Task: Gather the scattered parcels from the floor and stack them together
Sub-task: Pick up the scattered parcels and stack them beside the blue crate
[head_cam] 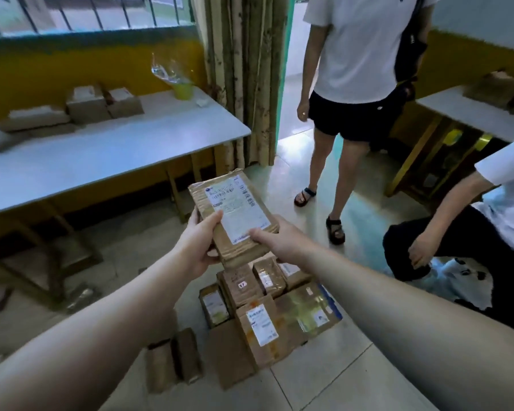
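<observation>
Both my hands hold one flat brown cardboard parcel (235,215) with a white shipping label, in the air above the floor. My left hand (198,241) grips its left edge, thumb on top. My right hand (275,240) grips its near right corner, thumb on the label. Directly below lies a cluster of several brown parcels (267,310) packed side by side on the tiled floor, with two narrow parcels (175,355) lying apart at its near left.
A white table (107,149) with more boxes (101,105) stands at the left. One person (350,84) stands in the doorway ahead; another person (469,232) crouches at the right beside a white bag (463,280). A second table (469,114) sits at far right.
</observation>
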A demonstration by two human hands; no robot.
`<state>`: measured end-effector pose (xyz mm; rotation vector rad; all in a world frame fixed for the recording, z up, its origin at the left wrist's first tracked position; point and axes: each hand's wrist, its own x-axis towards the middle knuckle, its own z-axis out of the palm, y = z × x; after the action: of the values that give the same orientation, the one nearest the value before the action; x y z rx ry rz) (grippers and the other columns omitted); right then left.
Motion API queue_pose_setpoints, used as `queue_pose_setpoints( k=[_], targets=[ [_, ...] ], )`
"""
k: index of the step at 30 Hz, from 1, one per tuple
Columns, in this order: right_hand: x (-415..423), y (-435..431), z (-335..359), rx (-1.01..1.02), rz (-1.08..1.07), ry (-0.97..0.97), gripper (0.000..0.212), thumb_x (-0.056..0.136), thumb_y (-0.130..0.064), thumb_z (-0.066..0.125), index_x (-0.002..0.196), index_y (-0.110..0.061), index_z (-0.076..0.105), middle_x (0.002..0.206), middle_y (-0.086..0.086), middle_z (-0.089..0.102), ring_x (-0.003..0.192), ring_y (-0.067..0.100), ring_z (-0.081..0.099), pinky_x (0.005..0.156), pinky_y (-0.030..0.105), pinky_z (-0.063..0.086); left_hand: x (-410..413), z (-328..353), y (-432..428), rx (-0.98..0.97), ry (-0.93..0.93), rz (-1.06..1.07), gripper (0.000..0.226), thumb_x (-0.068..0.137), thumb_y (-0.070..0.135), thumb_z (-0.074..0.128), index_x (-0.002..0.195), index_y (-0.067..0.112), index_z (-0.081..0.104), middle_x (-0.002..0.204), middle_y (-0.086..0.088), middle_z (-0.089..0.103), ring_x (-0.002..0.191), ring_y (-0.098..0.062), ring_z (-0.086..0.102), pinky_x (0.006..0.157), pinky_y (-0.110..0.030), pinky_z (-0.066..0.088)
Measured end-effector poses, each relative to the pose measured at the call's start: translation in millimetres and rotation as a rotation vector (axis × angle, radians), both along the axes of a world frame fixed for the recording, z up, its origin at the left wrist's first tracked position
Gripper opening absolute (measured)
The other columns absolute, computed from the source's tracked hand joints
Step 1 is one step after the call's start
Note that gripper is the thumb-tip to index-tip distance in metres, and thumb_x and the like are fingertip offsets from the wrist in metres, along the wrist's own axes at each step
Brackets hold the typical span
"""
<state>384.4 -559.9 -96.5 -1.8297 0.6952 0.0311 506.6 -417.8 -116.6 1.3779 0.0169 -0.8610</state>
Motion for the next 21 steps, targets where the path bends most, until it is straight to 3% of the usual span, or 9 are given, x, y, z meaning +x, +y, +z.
queue_pose_setpoints(
  k=[3, 5, 7, 10, 13, 17, 21],
  targets=[
    [27.2, 3.6, -22.0, 0.017, 0.188, 0.074, 0.047, 0.088, -0.044, 0.062, 0.131, -0.027, 0.051, 0.101, -0.015, 0.064, 0.077, -0.004, 0.063, 0.053, 0.013, 0.048, 13.0, -26.2, 24.3, 0.066, 0.034, 0.02, 0.056, 0.086, 0.029, 0.068, 0.127, 0.053, 0.039, 0.105, -0.001, 0.072, 0.088, -0.031, 0.071, 0.066, -0.058, 0.055],
    [47.7, 11.1, -40.8, -0.006, 0.318, 0.15, 0.049, 0.088, -0.045, 0.062, 0.131, -0.024, 0.052, 0.115, -0.008, 0.065, 0.092, 0.004, 0.064, 0.073, 0.022, 0.055, 28.0, -45.0, 42.3, 0.092, 0.034, 0.045, 0.062, 0.085, 0.022, 0.068, 0.131, 0.05, 0.037, 0.111, -0.003, 0.069, 0.088, -0.032, 0.071, 0.064, -0.052, 0.056],
    [72.7, 19.8, -62.0, -0.045, 0.405, 0.223, 0.052, 0.086, -0.049, 0.062, 0.13, -0.023, 0.051, 0.122, -0.005, 0.061, 0.099, 0.01, 0.06, 0.08, 0.027, 0.051, 49.6, -66.8, 55.5, 0.098, 0.031, 0.092, 0.061, 0.087, 0.015, 0.065, 0.134, 0.044, 0.039, 0.116, -0.005, 0.067, 0.09, -0.031, 0.071, 0.066, -0.048, 0.057],
    [108.5, 29.9, -100.5, -0.044, 0.429, 0.281, 0.058, 0.084, -0.049, 0.065, 0.132, -0.022, 0.049, 0.128, -0.003, 0.059, 0.103, 0.013, 0.058, 0.079, 0.027, 0.048, 80.7, -105.9, 67.3, 0.141, 0.035, 0.124, 0.056, 0.088, 0.012, 0.062, 0.131, 0.042, 0.044, 0.116, -0.001, 0.068, 0.092, -0.026, 0.071, 0.072, -0.049, 0.058],
    [134.8, 26.1, -149.9, -0.084, 0.464, 0.322, 0.072, 0.081, -0.052, 0.067, 0.141, -0.022, 0.041, 0.135, -0.001, 0.054, 0.098, 0.011, 0.056, 0.069, 0.02, 0.044, 103.8, -158.1, 71.4, 0.161, 0.069, 0.138, 0.059, 0.084, 0.01, 0.063, 0.13, 0.042, 0.046, 0.114, 0.0, 0.07, 0.094, -0.026, 0.07, 0.075, -0.05, 0.057],
    [155.0, 0.5, -234.7, -0.147, 0.475, 0.384, 0.081, 0.081, -0.055, 0.065, 0.148, -0.024, 0.031, 0.149, 0.0, 0.04, 0.129, 0.02, 0.045, 0.097, 0.032, 0.039, 121.5, -241.3, 68.2, 0.225, 0.138, 0.18, 0.064, 0.085, 0.004, 0.06, 0.134, 0.042, 0.043, 0.104, 0.004, 0.073, 0.092, -0.024, 0.071, 0.067, -0.042, 0.058],
    [170.7, -26.3, -333.4, -0.285, 0.515, 0.441, 0.076, 0.085, -0.049, 0.061, 0.148, -0.023, 0.029, 0.151, 0.003, 0.037, 0.132, 0.024, 0.042, 0.102, 0.036, 0.037, 124.6, -337.1, 61.3, 0.341, 0.213, 0.234, 0.059, 0.087, 0.004, 0.06, 0.13, 0.04, 0.044, 0.098, 0.005, 0.074, 0.086, -0.02, 0.072, 0.062, -0.037, 0.058]
  ],
)
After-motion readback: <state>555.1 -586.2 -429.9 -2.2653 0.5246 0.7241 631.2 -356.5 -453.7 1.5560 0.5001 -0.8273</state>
